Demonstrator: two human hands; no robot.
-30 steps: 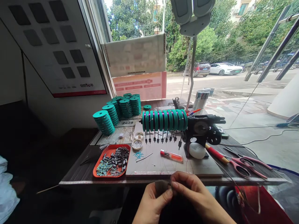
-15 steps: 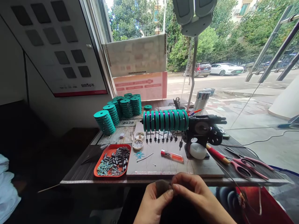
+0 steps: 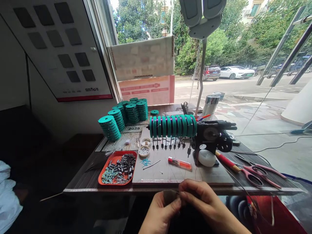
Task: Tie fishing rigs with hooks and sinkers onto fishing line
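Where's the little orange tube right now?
In the head view, the orange tube lies right of centre on the pale board, beyond the right hand and left of the white round object.

Shown at lower centre of the frame with left hand and right hand nearly meeting at the tips, thumbs pinched against curled fingers, right forearm slanting off toward the lower right.

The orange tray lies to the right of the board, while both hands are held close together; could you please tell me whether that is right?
Not quite: in the head view, the orange tray lies to the left of the board, while the left hand and right hand are indeed held close together.
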